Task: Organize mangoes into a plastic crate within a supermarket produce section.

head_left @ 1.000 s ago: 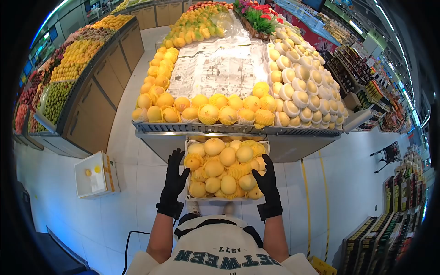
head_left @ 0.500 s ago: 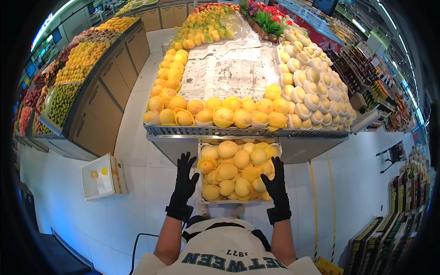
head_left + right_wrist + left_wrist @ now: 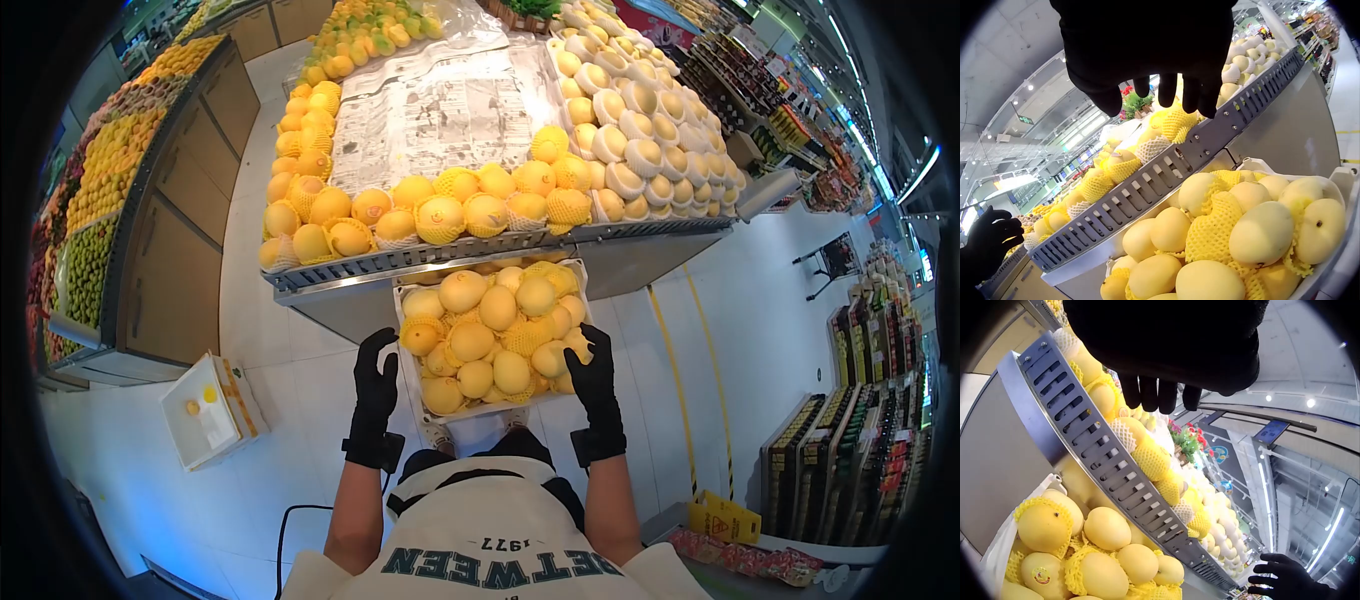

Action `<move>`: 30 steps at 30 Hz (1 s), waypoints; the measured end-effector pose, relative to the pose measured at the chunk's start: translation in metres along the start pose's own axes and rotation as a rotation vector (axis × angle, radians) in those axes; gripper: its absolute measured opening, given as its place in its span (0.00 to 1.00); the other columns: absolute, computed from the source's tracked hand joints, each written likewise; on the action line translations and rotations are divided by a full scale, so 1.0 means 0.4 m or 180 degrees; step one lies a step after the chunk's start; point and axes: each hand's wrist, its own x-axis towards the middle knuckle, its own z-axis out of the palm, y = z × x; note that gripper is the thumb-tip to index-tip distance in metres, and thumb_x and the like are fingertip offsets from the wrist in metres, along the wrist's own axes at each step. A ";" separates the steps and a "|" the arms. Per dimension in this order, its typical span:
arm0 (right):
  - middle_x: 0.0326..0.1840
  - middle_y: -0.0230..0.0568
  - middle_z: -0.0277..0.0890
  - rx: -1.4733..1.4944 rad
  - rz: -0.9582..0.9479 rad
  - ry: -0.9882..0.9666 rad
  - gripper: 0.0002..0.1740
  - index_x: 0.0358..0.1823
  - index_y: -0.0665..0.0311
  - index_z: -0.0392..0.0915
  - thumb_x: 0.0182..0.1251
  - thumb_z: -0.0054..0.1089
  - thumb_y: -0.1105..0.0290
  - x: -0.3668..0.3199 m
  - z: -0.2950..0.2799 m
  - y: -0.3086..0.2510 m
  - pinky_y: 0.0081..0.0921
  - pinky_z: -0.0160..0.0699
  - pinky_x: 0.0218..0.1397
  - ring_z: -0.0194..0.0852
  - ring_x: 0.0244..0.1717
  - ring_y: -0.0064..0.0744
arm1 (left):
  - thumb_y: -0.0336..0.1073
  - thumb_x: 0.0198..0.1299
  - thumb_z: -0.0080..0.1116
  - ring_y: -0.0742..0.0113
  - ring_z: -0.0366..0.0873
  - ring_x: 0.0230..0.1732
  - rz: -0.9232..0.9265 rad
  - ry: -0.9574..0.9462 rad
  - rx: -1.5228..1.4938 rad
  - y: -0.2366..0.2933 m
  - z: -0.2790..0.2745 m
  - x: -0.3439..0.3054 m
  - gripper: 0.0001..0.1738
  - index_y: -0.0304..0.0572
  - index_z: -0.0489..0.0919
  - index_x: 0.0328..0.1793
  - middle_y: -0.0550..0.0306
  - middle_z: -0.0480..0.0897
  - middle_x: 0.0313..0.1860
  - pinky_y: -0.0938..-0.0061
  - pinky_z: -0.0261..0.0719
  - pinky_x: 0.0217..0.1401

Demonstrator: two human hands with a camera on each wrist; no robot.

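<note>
Black-gloved left hand (image 3: 375,388), right hand (image 3: 596,385); white lettered T-shirt (image 3: 480,515)

Left hand (image 3: 375,385) and right hand (image 3: 597,385) reach forward, fingers straight.

- Head view looks steeply down on the crate (image 3: 487,408) and the front edge of the stand (image 3: 420,258).
- Wrist views sit close below that edge, seemingly facing upward.

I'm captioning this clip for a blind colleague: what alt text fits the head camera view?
A person's black-gloved left hand and right hand flank a white crate heaped with yellow fruit in foam nets, just below the slotted edge of a shop display stand. The stand carries more netted fruit around spread newspaper.
</note>
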 end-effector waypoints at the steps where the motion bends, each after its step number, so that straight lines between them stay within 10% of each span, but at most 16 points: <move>1: 0.60 0.46 0.67 -0.0057 -0.0028 -0.0003 0.30 0.64 0.66 0.66 0.60 0.64 0.77 0.003 -0.007 0.021 0.35 0.68 0.68 0.67 0.64 0.41 | 0.24 0.62 0.52 0.53 0.74 0.63 -0.0022 -0.0013 -0.0053 0.000 0.013 0.001 0.20 0.39 0.76 0.61 0.49 0.78 0.59 0.63 0.67 0.70; 30: 0.63 0.53 0.69 -0.0418 -0.0602 -0.1196 0.38 0.64 0.66 0.67 0.52 0.75 0.66 0.358 0.012 0.298 0.42 0.66 0.68 0.66 0.65 0.52 | 0.28 0.68 0.54 0.66 0.82 0.47 -0.1199 0.0278 0.0128 0.095 0.335 0.009 0.09 0.33 0.81 0.50 0.53 0.85 0.44 0.71 0.77 0.57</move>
